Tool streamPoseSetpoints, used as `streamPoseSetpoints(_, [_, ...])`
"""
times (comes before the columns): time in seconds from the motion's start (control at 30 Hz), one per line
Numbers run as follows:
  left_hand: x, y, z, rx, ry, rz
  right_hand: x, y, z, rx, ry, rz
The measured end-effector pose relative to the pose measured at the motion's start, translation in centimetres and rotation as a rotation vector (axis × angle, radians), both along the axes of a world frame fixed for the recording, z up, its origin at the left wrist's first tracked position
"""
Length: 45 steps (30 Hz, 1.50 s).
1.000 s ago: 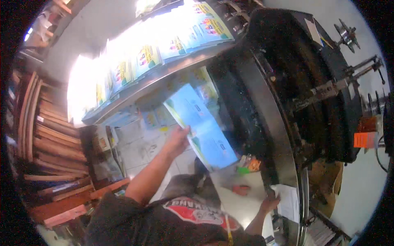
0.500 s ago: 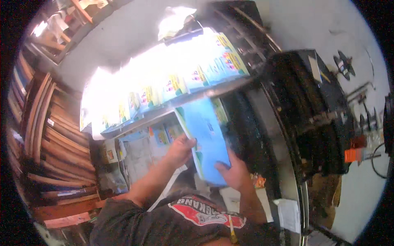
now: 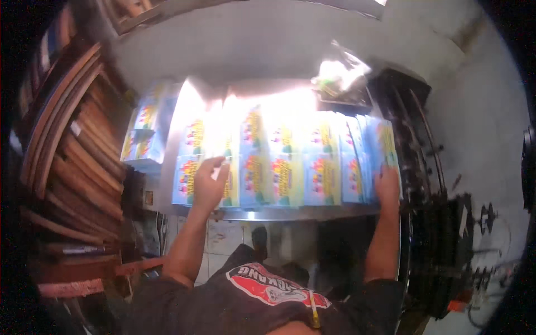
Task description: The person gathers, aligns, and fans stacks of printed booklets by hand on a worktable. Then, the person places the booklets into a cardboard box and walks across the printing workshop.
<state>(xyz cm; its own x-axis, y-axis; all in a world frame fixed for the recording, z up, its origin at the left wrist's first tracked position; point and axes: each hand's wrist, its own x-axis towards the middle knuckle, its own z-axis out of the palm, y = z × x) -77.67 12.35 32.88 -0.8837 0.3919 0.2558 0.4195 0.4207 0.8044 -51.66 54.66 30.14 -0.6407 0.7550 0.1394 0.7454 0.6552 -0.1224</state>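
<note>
Blue and yellow printed sheets [image 3: 321,178] with colourful figures lie in a long overlapping row on a shiny table [image 3: 262,215]. My left hand [image 3: 210,184] is over the left part of this row, thumb and fingers apart, with nothing visible between them. At the right end, my right hand [image 3: 388,187] touches the rightmost printed sheets [image 3: 383,137], which lie closely fanned. Its fingers are blurred against them, and I cannot tell whether they grip. Strong glare washes out the far side of the row.
A separate pile of similar sheets [image 3: 144,142] is at the left. A clear plastic bag [image 3: 340,75] sits behind the row in a dark tray. Boards [image 3: 84,167] are stacked on the left; dark machinery [image 3: 419,139] stands on the right.
The blue sheets that both hands held in front of me are no longer held up. My hands have moved apart over the row, left and right. The view has turned and levelled.
</note>
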Motion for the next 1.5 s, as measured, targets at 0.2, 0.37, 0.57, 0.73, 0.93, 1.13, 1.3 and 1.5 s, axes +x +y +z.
streamPoseSetpoints(0.2, [-8.9, -7.4, -1.5, -0.409, 0.106, 0.397, -3.5, -2.1, -1.8, -0.141, 0.264, 0.013])
streamPoseSetpoints(0.37, [-7.4, -5.1, -2.9, -0.617, 0.050, 0.301, -13.7, -15.4, -0.5, -1.258, 0.471, 0.436])
streamPoseSetpoints(0.57, [-7.0, -4.3, -4.8, -0.726, 0.118, 0.326, -23.4, -21.2, -2.0, -1.575, 0.481, 0.375])
streamPoseSetpoints(0.73, [-6.7, -4.3, -6.4, -0.705, 0.190, 0.386, -27.6, -22.3, -2.2, -1.573, 0.445, 0.530])
streamPoseSetpoints(0.93, [-6.7, -4.1, -6.6, -0.690, 0.204, 0.393, -28.0, -23.8, -1.6, -1.275, 0.696, 0.114])
streamPoseSetpoints(1.13, [-6.8, -4.7, -6.2, -0.707, 0.227, 0.315, -24.6, -19.8, -0.5, -1.541, 0.351, 0.240])
streamPoseSetpoints(1.3, [-6.9, -6.2, -5.4, -0.650, 0.222, 0.240, -24.4, -20.9, 3.9, -1.599, 0.460, 0.327])
streamPoseSetpoints(1.5, [-7.3, -6.9, -6.0, -0.620, 0.290, 0.242, -24.3, -22.3, 3.9, -1.446, 0.267, 0.547])
